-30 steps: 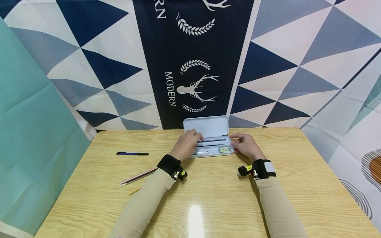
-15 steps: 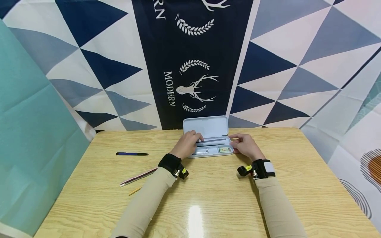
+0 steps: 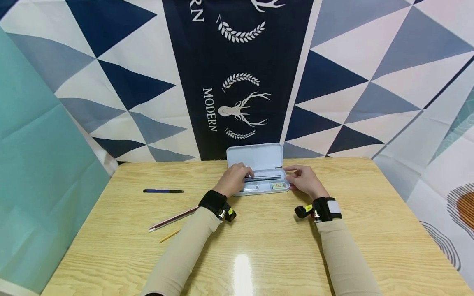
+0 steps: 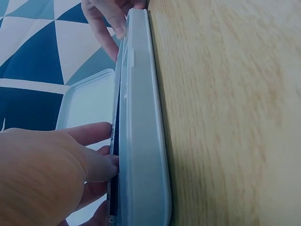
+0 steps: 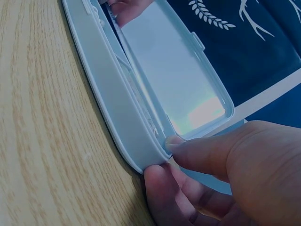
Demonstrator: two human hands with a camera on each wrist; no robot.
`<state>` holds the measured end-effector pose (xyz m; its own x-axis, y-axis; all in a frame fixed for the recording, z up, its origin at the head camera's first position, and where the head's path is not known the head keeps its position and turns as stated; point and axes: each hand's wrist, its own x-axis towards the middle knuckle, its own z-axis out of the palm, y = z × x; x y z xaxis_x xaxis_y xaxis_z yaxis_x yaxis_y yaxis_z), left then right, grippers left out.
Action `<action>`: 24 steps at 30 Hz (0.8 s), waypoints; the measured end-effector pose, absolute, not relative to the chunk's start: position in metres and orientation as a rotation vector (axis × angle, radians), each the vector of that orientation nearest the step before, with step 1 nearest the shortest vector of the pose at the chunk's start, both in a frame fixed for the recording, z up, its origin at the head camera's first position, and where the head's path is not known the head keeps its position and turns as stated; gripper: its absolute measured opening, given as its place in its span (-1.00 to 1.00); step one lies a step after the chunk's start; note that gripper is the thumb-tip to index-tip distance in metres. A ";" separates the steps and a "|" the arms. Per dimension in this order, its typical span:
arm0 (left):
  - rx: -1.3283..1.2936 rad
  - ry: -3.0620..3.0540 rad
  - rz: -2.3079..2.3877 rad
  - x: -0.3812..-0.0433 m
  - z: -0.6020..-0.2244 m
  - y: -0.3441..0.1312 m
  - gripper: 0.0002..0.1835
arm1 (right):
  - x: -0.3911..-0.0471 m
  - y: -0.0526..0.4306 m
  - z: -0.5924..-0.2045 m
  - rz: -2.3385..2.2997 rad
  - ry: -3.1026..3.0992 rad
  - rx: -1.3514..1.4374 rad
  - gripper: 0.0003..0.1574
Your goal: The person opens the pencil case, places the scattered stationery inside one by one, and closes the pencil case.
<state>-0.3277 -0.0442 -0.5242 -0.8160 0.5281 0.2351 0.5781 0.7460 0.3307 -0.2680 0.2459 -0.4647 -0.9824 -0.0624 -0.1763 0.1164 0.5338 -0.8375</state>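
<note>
We find a wood-grain table (image 3: 274,242) against patterned cloth (image 3: 240,53). The case (image 3: 255,157) lies open at its far edge, long axis left-right. The left hand (image 3: 232,179) pinches a dark rod (image 4: 113,190), parallel to it; the right hand (image 3: 305,181) grips the case's right end.

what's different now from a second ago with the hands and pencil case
The dark pencil in the left hand has shifted slightly toward the front of the pencil case; nothing was let go. The right hand still grips the case's end; the pen stayed put.
</note>
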 end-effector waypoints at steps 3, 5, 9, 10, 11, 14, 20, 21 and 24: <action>-0.895 -2.820 -0.616 -0.328 -0.525 -0.043 -0.61 | -0.268 0.245 -0.464 -1.441 2.580 0.065 -0.44; -0.893 -2.820 -0.618 -0.328 -0.525 -0.043 -0.61 | -0.268 0.245 -0.464 -1.446 2.576 0.064 -0.44; -0.890 -2.826 -0.606 -0.328 -0.525 -0.042 -0.61 | -0.268 0.245 -0.464 -1.432 2.591 0.049 -0.44; -0.890 -2.826 -0.605 -0.329 -0.525 -0.042 -0.61 | -0.268 0.246 -0.465 -1.426 2.596 0.043 -0.44; -0.892 -2.825 -0.611 -0.329 -0.525 -0.042 -0.61 | -0.268 0.246 -0.465 -1.420 2.600 0.037 -0.44; -0.892 -2.824 -0.626 -0.330 -0.524 -0.041 -0.61 | -0.268 0.247 -0.465 -1.425 2.597 0.047 -0.44; -0.879 -2.831 -0.666 -0.329 -0.521 -0.039 -0.59 | -0.268 0.247 -0.465 -1.433 2.593 0.047 -0.44; -0.877 -2.834 -0.664 -0.329 -0.520 -0.039 -0.59 | -0.268 0.247 -0.465 -1.433 2.594 0.044 -0.44; -0.865 -2.847 -0.675 -0.328 -0.519 -0.038 -0.58 | -0.268 0.247 -0.465 -1.436 2.591 0.034 -0.44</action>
<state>-0.3284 -0.0381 -0.5193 -0.8353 0.5083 0.2094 0.5482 0.7418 0.3863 -0.2683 0.2473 -0.4652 -0.9837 -0.0667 -0.1672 0.1064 0.5337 -0.8390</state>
